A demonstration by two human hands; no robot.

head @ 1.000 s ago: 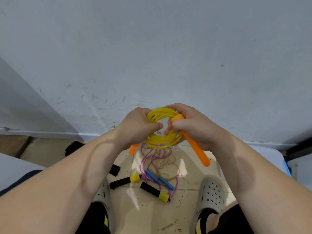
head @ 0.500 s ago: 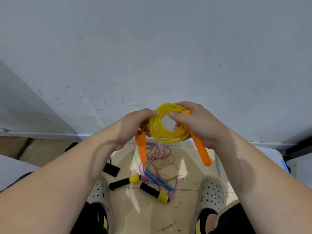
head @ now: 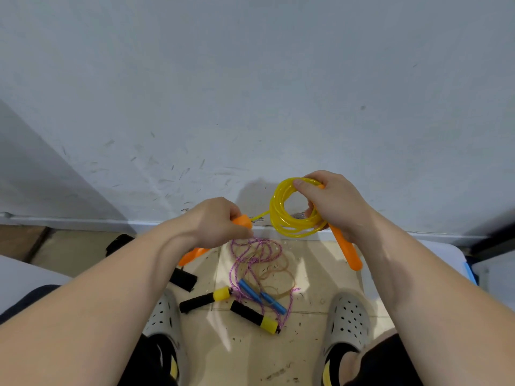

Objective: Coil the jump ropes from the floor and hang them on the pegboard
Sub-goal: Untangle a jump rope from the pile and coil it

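Note:
A yellow jump rope (head: 281,221) is wound into a small coil, held up in front of the white wall. My right hand (head: 334,204) grips the coil together with one orange handle (head: 347,250), which points down and right. My left hand (head: 214,221) grips the other orange handle (head: 243,222), pulled off to the left with a short length of yellow rope stretched back to the coil. On the floor between my feet lie a purple speckled rope (head: 252,259) with blue handles (head: 262,296) and a thin brown rope with black and yellow handles (head: 255,317). No pegboard is in view.
The white wall (head: 250,93) with a pale baseboard stands close ahead. My two feet in grey perforated clogs (head: 349,319) flank the ropes on the tiled floor. Black items (head: 182,279) lie on the floor at left. White surfaces edge both sides.
My hands have moved apart: the left one has drawn its orange handle away to the left, and the right one has carried the coil to the right and a little higher.

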